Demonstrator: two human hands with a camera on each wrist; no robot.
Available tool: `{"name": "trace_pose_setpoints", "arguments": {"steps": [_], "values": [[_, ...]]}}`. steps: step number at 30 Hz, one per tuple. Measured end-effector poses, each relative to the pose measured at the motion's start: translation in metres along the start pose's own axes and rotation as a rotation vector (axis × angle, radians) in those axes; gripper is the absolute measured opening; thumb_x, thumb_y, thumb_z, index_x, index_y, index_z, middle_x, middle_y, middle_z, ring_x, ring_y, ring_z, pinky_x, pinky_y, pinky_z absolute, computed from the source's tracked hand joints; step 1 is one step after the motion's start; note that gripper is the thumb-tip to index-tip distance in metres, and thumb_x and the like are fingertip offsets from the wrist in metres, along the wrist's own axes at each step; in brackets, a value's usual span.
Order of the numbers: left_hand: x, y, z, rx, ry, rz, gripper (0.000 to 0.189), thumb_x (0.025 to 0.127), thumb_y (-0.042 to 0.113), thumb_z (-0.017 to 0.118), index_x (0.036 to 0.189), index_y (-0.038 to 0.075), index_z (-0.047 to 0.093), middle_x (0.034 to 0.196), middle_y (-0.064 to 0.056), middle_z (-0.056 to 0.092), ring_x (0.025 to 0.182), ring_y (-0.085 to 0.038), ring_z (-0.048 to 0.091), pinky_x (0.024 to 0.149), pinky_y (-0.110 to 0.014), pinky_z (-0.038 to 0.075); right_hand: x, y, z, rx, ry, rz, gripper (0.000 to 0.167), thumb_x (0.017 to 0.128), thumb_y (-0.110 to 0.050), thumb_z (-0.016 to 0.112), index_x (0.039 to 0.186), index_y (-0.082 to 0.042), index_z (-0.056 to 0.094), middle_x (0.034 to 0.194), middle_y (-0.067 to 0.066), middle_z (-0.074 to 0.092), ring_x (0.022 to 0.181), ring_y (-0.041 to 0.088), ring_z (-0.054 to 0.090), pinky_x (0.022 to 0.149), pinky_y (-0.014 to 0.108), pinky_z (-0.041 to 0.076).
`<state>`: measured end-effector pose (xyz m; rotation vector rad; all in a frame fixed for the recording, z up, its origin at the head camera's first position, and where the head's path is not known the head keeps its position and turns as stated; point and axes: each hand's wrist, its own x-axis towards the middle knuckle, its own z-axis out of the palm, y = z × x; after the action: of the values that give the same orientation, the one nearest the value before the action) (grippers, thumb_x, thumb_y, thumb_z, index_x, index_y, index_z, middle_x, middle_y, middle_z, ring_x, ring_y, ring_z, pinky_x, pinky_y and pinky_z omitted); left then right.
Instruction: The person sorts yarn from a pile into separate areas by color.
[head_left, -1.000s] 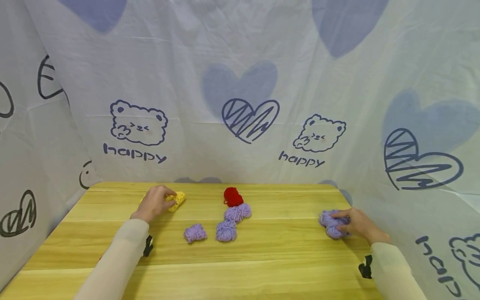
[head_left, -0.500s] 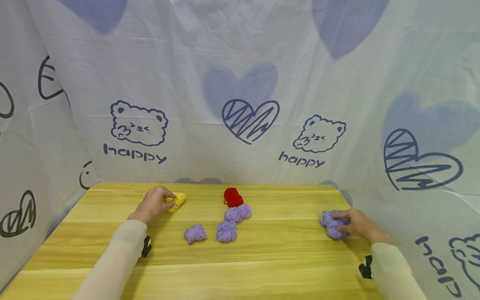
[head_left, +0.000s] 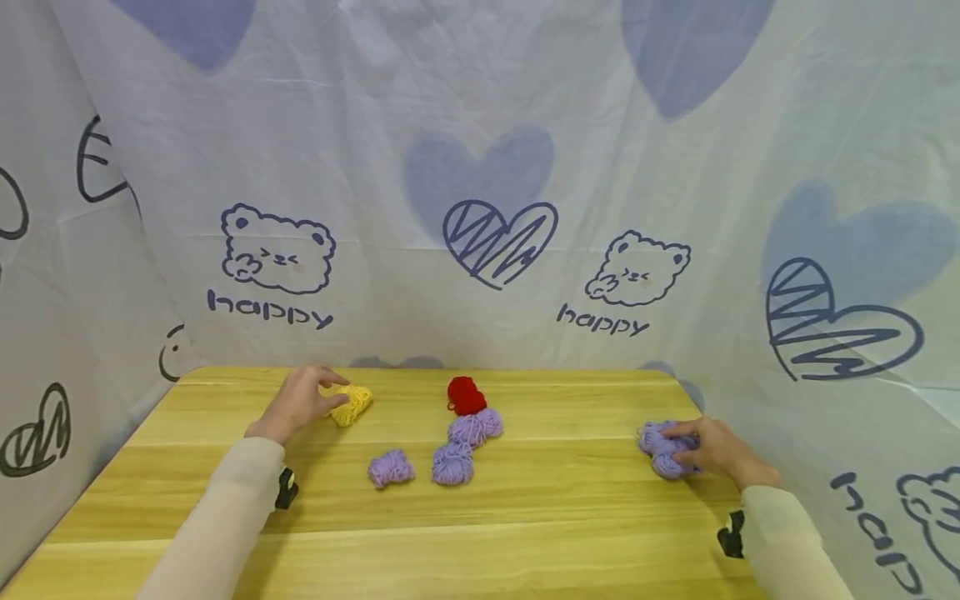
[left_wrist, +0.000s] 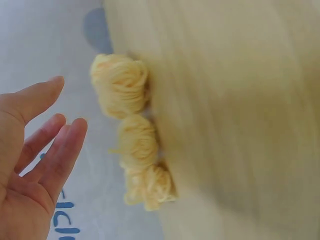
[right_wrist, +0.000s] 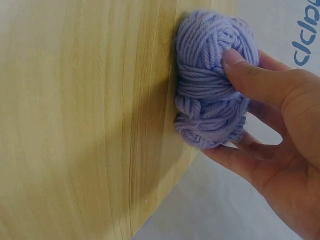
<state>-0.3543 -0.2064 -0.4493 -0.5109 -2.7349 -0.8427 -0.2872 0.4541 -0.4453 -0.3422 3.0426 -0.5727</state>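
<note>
My left hand [head_left: 295, 403] is at the back left of the table, fingers apart and relaxed, beside yellow yarn [head_left: 352, 405]. In the left wrist view the yellow yarn shows as three small bundles in a row [left_wrist: 137, 142], with a gap between them and my fingertips [left_wrist: 79, 125]. At the right side, my right hand [head_left: 723, 450] grips a lavender yarn ball [right_wrist: 215, 75] between thumb and fingers. That ball sits low at the tabletop, near the table's right edge.
Mid-table, a red yarn ball [head_left: 467, 396] and two lavender yarn balls [head_left: 453, 463] form a touching line. Another lavender bundle [head_left: 390, 468] lies to their left. A printed white curtain [head_left: 390, 292] hangs behind and beside the wooden table [head_left: 525, 542].
My left hand has drawn back to the left, and its fingers have spread off the yellow yarn, showing more of it. My right hand stays put on the lavender yarn ball.
</note>
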Motion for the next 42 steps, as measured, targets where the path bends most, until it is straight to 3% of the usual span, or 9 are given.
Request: {"name": "trace_pose_setpoints", "arguments": {"steps": [7, 18, 26, 33, 42], "values": [[-0.001, 0.007, -0.013, -0.045, -0.014, 0.033, 0.026, 0.090, 0.013, 0.080, 0.114, 0.006, 0.078, 0.121, -0.020, 0.072, 0.107, -0.039, 0.067, 0.092, -0.058, 0.056, 0.001, 0.003, 0.001, -0.003, 0.001, -0.004, 0.036, 0.082, -0.004, 0.083, 0.117, -0.003, 0.077, 0.132, 0.034, 0.063, 0.124, 0.055, 0.058, 0.102, 0.067, 0.047], [-0.010, 0.021, -0.015, -0.159, -0.072, 0.067, 0.029, 0.089, 0.014, 0.081, 0.117, 0.004, 0.077, 0.124, -0.019, 0.072, 0.113, -0.041, 0.067, 0.094, -0.058, 0.058, 0.000, -0.002, 0.000, -0.004, 0.001, -0.009, 0.036, 0.082, -0.005, 0.083, 0.117, -0.001, 0.077, 0.131, 0.035, 0.064, 0.123, 0.055, 0.059, 0.102, 0.068, 0.047], [-0.017, 0.030, -0.010, -0.261, -0.114, 0.105, 0.029, 0.087, 0.010, 0.082, 0.116, 0.006, 0.077, 0.124, -0.019, 0.071, 0.116, -0.042, 0.066, 0.084, -0.038, 0.063, 0.000, -0.001, 0.002, 0.015, -0.008, 0.015, 0.036, 0.083, -0.003, 0.082, 0.118, 0.000, 0.076, 0.133, 0.036, 0.062, 0.126, 0.057, 0.056, 0.104, 0.069, 0.045], [-0.021, 0.036, 0.000, -0.301, -0.151, 0.127, 0.035, 0.087, 0.011, 0.082, 0.119, 0.002, 0.075, 0.124, -0.021, 0.069, 0.114, -0.047, 0.065, 0.085, -0.043, 0.063, 0.001, 0.001, 0.001, 0.024, -0.019, 0.053, 0.038, 0.084, -0.005, 0.081, 0.122, -0.003, 0.075, 0.138, 0.034, 0.059, 0.129, 0.057, 0.053, 0.106, 0.069, 0.044], [-0.028, 0.042, 0.012, -0.281, -0.183, 0.151, 0.034, 0.086, 0.010, 0.083, 0.119, 0.006, 0.076, 0.125, -0.019, 0.070, 0.112, -0.042, 0.066, 0.083, -0.043, 0.063, 0.001, 0.002, 0.002, 0.020, -0.016, 0.038, 0.036, 0.084, -0.004, 0.081, 0.121, -0.004, 0.076, 0.137, 0.034, 0.060, 0.129, 0.058, 0.053, 0.105, 0.069, 0.044]]}}
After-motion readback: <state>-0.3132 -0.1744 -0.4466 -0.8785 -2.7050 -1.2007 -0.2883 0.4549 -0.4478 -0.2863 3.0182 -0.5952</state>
